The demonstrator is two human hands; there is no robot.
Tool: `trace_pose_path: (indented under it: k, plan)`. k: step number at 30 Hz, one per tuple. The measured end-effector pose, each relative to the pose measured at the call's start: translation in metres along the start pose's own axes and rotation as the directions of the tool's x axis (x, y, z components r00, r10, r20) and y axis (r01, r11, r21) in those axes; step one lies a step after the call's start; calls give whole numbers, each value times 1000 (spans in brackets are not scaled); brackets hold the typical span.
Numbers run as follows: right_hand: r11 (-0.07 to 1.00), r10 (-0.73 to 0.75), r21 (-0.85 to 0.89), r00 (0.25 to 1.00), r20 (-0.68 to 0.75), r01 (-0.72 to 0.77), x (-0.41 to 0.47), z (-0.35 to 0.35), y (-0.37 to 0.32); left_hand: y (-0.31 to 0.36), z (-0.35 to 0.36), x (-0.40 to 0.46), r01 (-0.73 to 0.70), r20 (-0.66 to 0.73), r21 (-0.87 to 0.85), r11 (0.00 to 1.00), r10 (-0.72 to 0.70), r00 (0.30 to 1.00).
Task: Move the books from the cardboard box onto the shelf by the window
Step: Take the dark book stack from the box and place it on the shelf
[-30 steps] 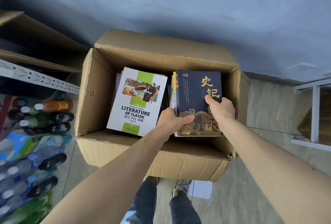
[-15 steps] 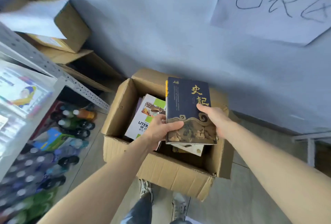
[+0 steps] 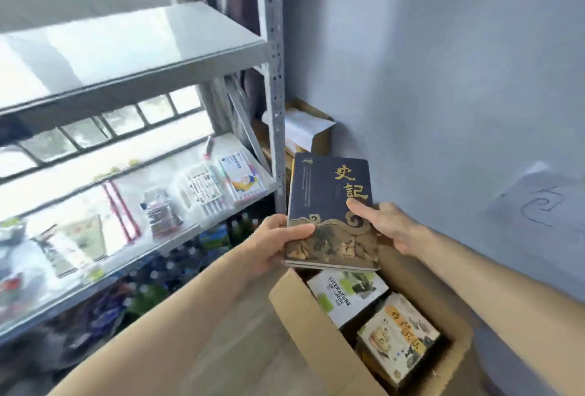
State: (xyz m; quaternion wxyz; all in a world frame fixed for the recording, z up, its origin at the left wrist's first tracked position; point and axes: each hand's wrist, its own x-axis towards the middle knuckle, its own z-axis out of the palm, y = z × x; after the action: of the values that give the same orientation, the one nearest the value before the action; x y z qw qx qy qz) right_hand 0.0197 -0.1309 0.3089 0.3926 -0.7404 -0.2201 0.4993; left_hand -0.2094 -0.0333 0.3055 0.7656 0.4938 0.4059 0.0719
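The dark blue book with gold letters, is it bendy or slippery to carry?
Probably not bendy: the dark blue book stays flat although the left hand and right hand hold only its lower part. Its cover looks smooth, so it might slide a little. Two hands suggest some weight.

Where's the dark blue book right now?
Head view, centre: the dark blue book is held by both hands above the cardboard box, right of the shelf.

Head view looks down, close over the shelf (image 3: pixel 136 56) and box (image 3: pixel 304 316).
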Motion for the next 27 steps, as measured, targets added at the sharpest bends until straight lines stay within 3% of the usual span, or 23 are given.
trace_pose_path:
  k: [6,11,15,22,27]
  plan:
    - [970,-168,-132,955,246,204,-56,141,-125,36,-116,-113,-171,-166,-20,985,165,972]
    - [923,-269,-140,861,432,359,-97,280,-192,45,-230,-227,-262,-375,0,965,243,895]
    - [896,-328,-86,779,535,437,-134,406,-236,49,-323,-331,-304,-453,59,951,297,841]
    - [790,-412,-43,581,701,612,-194,605,-307,51,-464,-477,-285,-719,161,945,310,622]
    - [712,-470,34,441,764,701,-209,726,-341,49,-550,-541,-376,-777,188,907,371,508]
